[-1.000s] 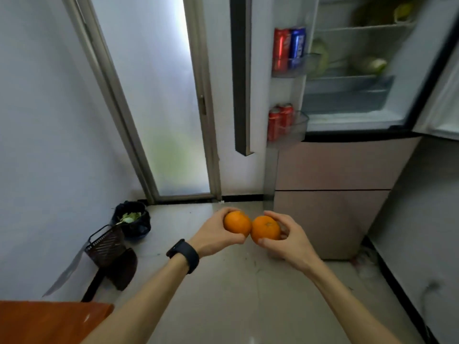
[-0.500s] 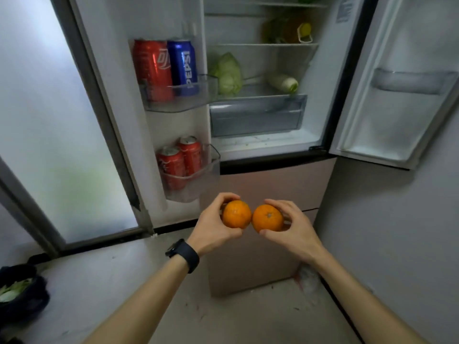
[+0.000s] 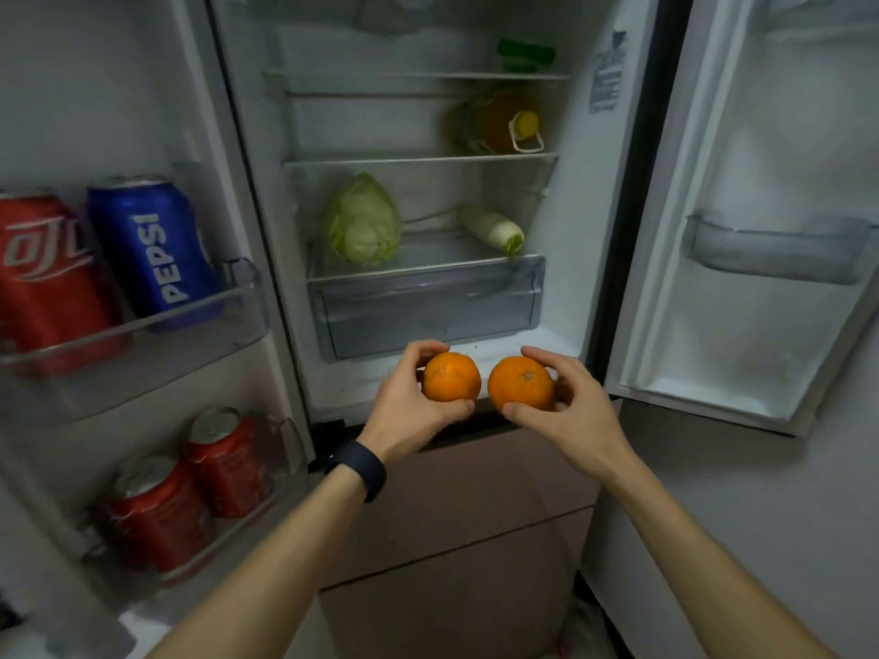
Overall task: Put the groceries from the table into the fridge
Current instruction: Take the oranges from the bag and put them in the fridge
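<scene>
Left hand and right hand are way closer to the fridge now, left orange and right orange maybe slightly further apart.

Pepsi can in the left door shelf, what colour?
Blue with white lettering; the Pepsi can shows best in the head view, beside a red can.

Plain grey wall at right — dim, even light.

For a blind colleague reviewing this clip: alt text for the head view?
The left hand grips one orange, the right hand a second orange, before the open fridge. A cabbage lies inside; soda cans stand in the door.
</scene>
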